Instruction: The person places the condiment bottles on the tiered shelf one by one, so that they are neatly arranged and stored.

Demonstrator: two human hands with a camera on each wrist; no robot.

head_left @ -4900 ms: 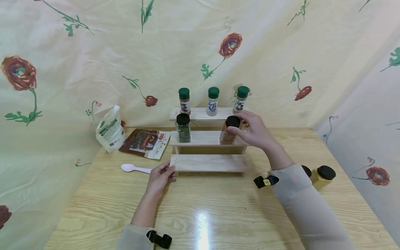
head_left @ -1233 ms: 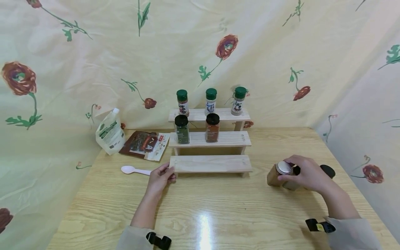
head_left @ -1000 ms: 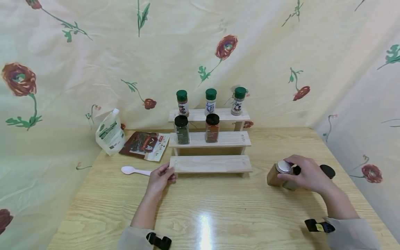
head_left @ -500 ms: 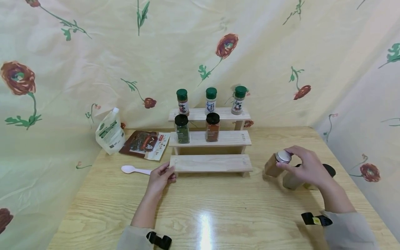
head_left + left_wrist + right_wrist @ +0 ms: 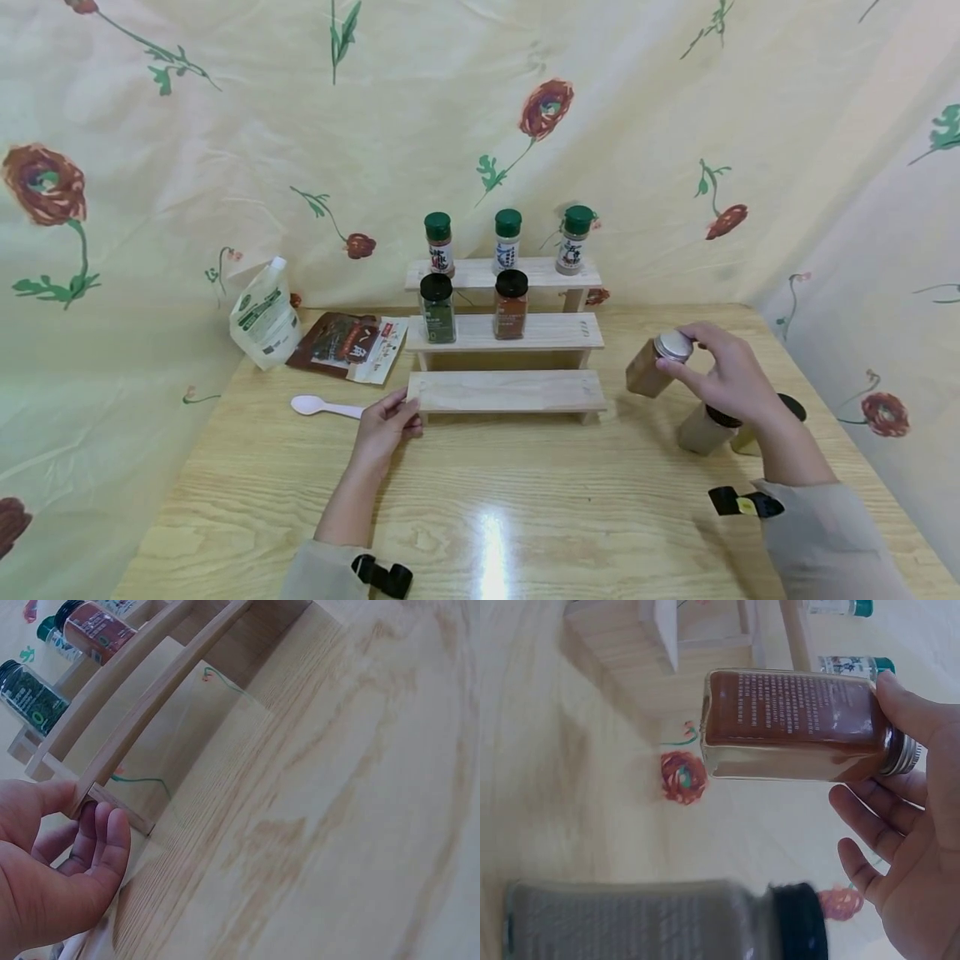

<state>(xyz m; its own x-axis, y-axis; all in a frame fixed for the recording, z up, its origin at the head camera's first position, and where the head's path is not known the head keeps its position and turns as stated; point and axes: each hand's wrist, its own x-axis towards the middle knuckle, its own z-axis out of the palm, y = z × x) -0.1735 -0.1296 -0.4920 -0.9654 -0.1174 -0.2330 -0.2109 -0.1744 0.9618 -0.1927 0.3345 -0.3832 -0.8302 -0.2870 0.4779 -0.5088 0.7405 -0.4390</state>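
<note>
A three-step wooden rack (image 5: 506, 392) stands at the middle of the table. My left hand (image 5: 386, 429) pinches the left end of its lowest step between thumb and fingers, as the left wrist view shows closely. My right hand (image 5: 723, 371) holds a square spice jar (image 5: 791, 724) by its silver lid, thumb on one side and fingers on the other. This jar has brown contents and is tilted above the table, right of the rack. A green jar (image 5: 438, 308) and a red-brown jar (image 5: 511, 305), both black-lidded, stand on the middle step.
Three green-capped shakers (image 5: 507, 242) line the top step. Two black-lidded jars, one greyish (image 5: 705, 429) and one yellowish (image 5: 746, 440), stand under my right forearm. On the left are a spouted pouch (image 5: 266, 317), a brown packet (image 5: 348, 346) and a white spoon (image 5: 322, 407).
Earlier, my right hand placed the red-brown jar on the middle step, then reached right to the silver-lidded jar. That jar has since risen, moving back and slightly left. My left hand stayed put.
</note>
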